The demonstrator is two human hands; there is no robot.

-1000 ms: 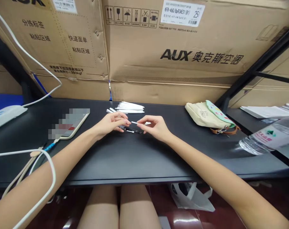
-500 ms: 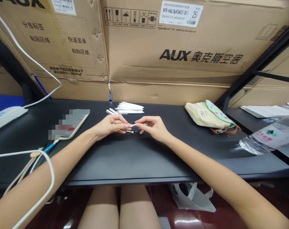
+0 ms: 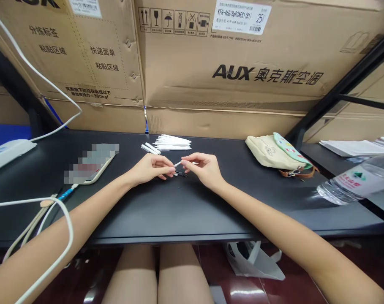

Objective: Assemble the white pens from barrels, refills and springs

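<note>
The right hand [image 3: 204,169] and the left hand [image 3: 152,166] meet over the black desk [image 3: 179,215], just in front of the stack of white sticks [image 3: 172,142]. And look at that right hand: thumb and fingers are closed on a thin white stick [image 3: 178,164], its long axis running almost side to side, its free end pointing straight at the left hand. The left hand is curled, its fingertips [image 3: 172,170] just short of the right's, right above a small black-and-white pen part [image 3: 180,174]. Is it clamped on that piece? From up here, you can't tell. So the right hand has the stick, with the left just beside its tip. Moving out, two loose white sticks [image 3: 150,148] lie at the stack's left end. Left of the stack there's a phone [image 3: 92,166], partly blurred; to its right, a canvas bag [image 3: 274,152], and farther right, a water bottle [image 3: 347,188]. Behind the stack, big cardboard boxes [image 3: 242,63] fill the view.
</note>
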